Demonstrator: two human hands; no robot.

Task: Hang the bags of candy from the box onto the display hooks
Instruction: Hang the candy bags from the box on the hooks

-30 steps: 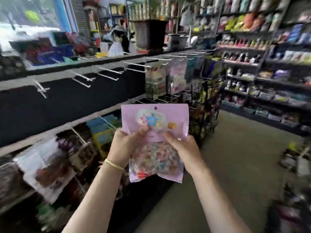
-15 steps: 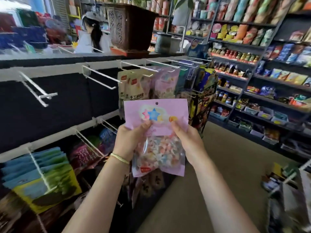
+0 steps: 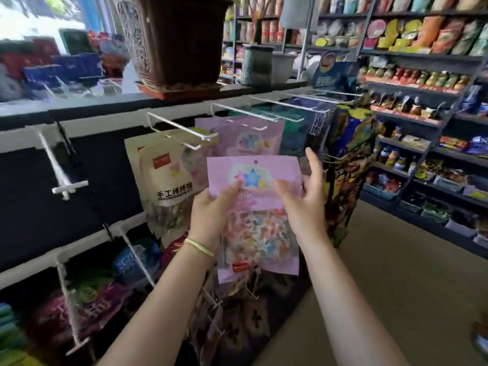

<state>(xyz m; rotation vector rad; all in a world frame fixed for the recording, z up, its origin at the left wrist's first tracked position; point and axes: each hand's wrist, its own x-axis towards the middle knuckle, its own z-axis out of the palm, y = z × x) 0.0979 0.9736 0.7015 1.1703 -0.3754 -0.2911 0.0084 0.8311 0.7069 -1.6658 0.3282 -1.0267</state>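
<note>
We're facing the black display rack (image 3: 79, 180); everything below is placed relative to it. White wire hooks (image 3: 182, 128) stick out from its upper rail, more from the lower rail. On top of the rack sits a brown plant pot (image 3: 179, 40) in a tray. Right of the rack, across the floor, store shelves (image 3: 422, 114) are packed with snacks.

Hanging on the rack's upper hooks: a cream candy bag (image 3: 163, 180) on the left, a pink bag (image 3: 245, 138) behind our hands, dark green and blue bags further right. Lower hooks carry more bags, too blurred to tell apart.

In front of the rack's middle, just below the upper hooks, we hold a pink candy bag (image 3: 253, 207) upright, star logo on the top panel, clear window full of pastel candies below. Its hang hole sits at the top edge, below and apart from the nearest hook tip.

Left hand (image 3: 211, 210), with a yellow band at the wrist, pinches the bag's left side, thumb on the front near the logo. Right hand (image 3: 303, 196) has its thumb on the front of the bag's right side; its fingers rise straight behind the edge, probably touching the back, though we can't see that.
</note>
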